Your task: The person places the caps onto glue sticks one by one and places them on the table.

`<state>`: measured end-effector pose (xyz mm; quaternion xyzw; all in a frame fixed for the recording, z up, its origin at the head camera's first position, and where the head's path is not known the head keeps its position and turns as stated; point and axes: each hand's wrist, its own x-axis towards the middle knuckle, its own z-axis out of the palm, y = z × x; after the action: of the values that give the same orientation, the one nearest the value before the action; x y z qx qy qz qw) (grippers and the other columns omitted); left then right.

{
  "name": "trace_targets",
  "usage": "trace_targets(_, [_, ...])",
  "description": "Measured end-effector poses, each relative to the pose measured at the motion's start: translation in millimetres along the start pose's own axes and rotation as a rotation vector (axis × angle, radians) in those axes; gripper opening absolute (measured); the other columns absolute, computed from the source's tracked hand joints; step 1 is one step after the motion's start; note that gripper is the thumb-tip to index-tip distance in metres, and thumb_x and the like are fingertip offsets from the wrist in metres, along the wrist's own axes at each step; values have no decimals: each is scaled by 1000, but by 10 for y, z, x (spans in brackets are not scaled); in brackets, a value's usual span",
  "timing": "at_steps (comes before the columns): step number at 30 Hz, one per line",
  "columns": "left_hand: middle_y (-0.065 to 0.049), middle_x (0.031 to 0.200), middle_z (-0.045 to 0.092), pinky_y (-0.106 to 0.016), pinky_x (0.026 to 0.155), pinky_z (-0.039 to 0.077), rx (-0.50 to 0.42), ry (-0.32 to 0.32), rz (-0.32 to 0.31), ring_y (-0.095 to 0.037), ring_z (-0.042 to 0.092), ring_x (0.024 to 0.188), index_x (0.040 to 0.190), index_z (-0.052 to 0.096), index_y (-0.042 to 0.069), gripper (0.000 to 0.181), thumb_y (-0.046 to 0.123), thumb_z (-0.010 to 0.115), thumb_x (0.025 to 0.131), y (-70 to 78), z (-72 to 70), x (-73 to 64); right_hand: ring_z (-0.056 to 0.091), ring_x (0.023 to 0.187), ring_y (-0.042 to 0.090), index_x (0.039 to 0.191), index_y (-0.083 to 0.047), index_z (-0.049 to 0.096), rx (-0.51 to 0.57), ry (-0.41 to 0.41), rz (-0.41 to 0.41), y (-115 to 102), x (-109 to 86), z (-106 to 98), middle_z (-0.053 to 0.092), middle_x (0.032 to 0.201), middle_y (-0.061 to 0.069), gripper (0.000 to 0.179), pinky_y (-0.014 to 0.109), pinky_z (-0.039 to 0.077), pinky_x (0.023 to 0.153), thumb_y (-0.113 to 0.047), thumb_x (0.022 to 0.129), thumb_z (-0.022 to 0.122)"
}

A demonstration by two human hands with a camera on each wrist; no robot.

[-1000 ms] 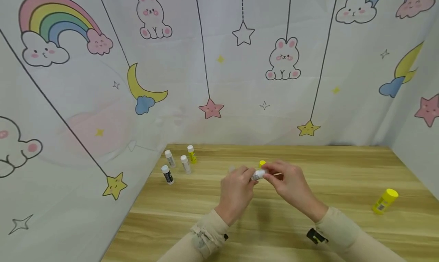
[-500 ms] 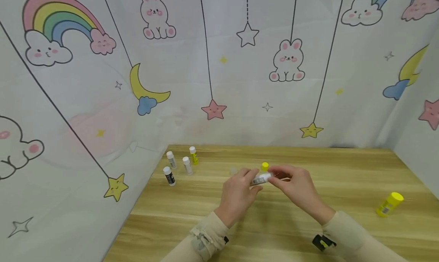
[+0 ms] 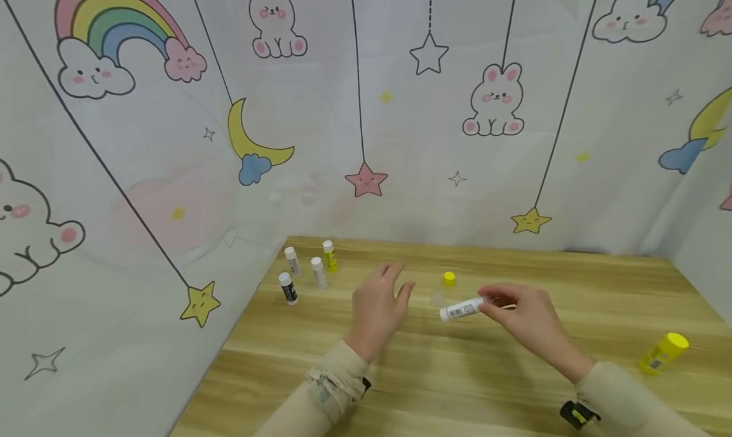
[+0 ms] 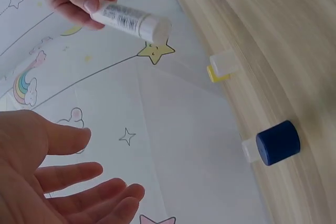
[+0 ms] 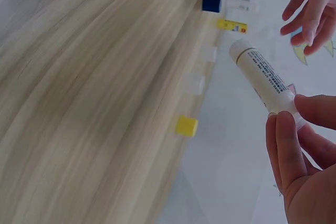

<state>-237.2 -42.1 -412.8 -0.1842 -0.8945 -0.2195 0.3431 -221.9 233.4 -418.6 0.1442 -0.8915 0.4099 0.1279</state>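
My right hand [image 3: 528,319] holds a white glue stick [image 3: 462,309] by one end, between thumb and fingertips. Dark print and a barcode show on the stick [image 4: 123,18] in the left wrist view. It is tilted in the air above the table, its free end pointing toward my left hand [image 3: 377,307]. That hand is apart from the stick, fingers spread loosely and holding nothing. A yellow cap [image 3: 449,279] and a translucent cap [image 3: 437,299] lie on the table beyond the stick. In the left wrist view a dark blue cap [image 4: 278,142] also shows.
Several capped glue sticks stand at the back left, among them a black-labelled one [image 3: 288,289] and a yellow-labelled one [image 3: 330,256]. A larger yellow glue stick [image 3: 663,353] stands at the right of the wooden table [image 3: 434,380]. A patterned cloth [image 3: 400,208] hangs behind.
My left hand has let go of the white glue stick and drawn back to the left. My right hand has moved right and nearer with the stick. The head view has shifted slightly.
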Motion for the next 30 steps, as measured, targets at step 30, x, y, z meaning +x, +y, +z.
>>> trace_targets(30, [-20, 133, 52, -55, 86, 51, 31, 114, -446, -38, 49, 122, 130, 64, 9, 41, 19, 75, 92, -1034, -48, 164, 66, 72, 4, 103, -10, 78, -283, 76, -97, 554, -377, -760, 74, 92, -1, 26, 22, 54, 60, -14, 79, 87])
